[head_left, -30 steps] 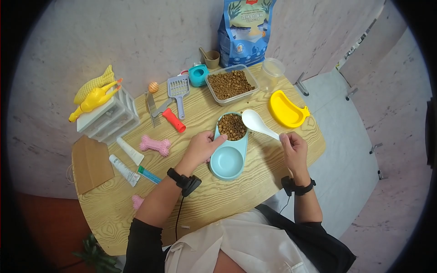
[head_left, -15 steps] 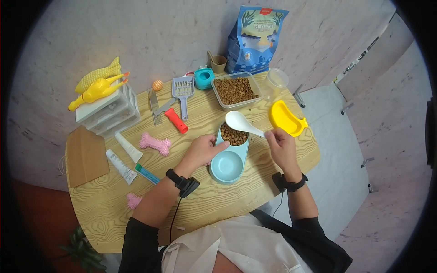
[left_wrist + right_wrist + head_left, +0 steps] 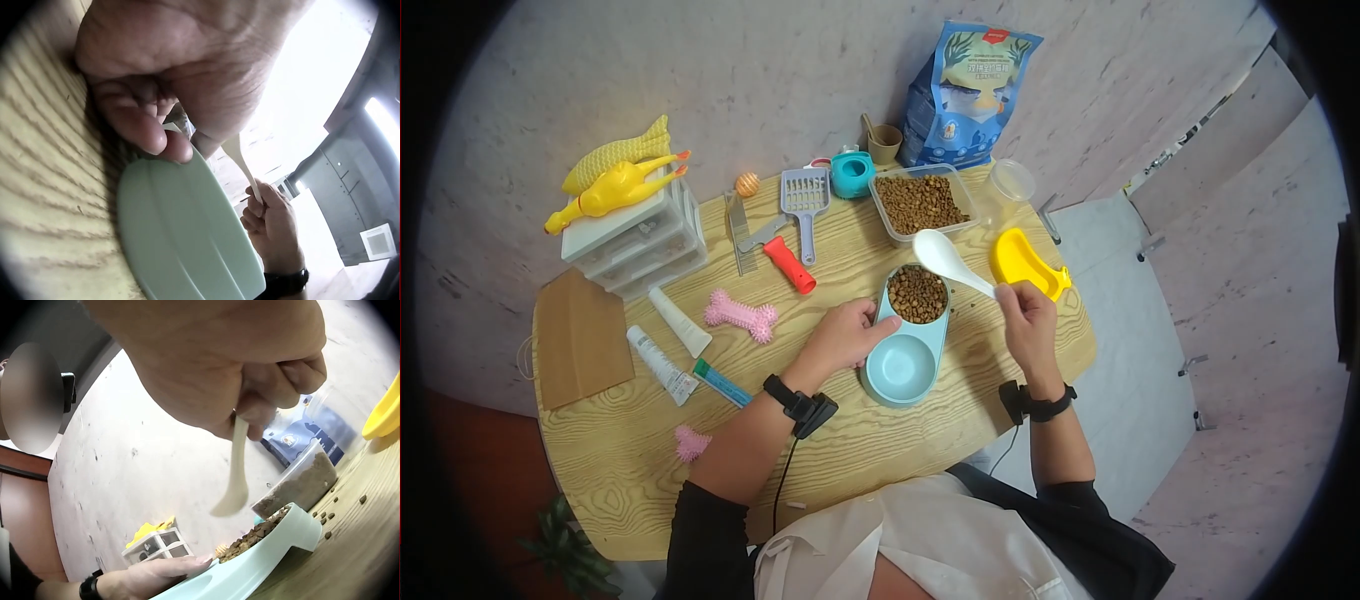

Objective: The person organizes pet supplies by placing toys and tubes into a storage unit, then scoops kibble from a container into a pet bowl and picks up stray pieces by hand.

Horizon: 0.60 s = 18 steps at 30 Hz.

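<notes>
In the head view, my left hand (image 3: 845, 333) grips the near-left side of a light blue double pet bowl (image 3: 900, 370), thumb over its edge. In the left wrist view, fingertips (image 3: 178, 147) lie against the bowl's outer wall. Brown kibble (image 3: 917, 293) fills the far compartment; the near one shows bare. My right hand (image 3: 1030, 325) pinches the handle of a white spoon (image 3: 945, 258). The spoon's head hangs just above the bowl's far right edge, and its hollow looks plain white. Seen from the right wrist, the spoon (image 3: 237, 475) slants down above the kibble.
Behind the bowl stands a clear tub (image 3: 883, 222) of kibble, with a blue food bag (image 3: 970, 100) behind. A yellow banana-shaped dish (image 3: 1025, 262) lies right. Several loose kibble pieces (image 3: 362, 499) dot the table. Leftward lie a red-handled tool (image 3: 788, 265), litter scoop (image 3: 805, 195) and pink bone toy (image 3: 740, 315).
The spoon swung left over the kibble, then back up and right toward the bowl's far edge. My left hand keeps its hold on the bowl. The head view has shifted slightly.
</notes>
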{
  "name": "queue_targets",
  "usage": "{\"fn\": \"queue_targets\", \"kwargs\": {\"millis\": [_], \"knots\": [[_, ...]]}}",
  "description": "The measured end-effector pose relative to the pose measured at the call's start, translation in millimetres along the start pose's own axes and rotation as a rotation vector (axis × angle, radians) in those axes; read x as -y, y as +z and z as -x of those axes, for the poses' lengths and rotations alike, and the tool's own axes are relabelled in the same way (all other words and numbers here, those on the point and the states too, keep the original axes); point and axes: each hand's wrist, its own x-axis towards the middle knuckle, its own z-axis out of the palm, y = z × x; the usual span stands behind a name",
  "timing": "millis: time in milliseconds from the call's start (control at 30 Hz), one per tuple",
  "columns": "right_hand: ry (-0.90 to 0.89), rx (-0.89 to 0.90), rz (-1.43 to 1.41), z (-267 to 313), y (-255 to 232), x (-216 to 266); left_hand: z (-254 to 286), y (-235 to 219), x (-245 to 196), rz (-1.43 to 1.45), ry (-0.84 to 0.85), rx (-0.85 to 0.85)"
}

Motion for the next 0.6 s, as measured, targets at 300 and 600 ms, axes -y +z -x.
{"fn": "queue_targets", "kwargs": {"millis": [300, 600], "knots": [[0.183, -0.019, -0.216, 33, -55, -47, 1, -3, 0, 0.053, 0.011, 0.063], [-0.026, 0.065, -0.196, -63, -1, -1, 2, -1, -1, 0.033, -0.035, 0.057]]}}
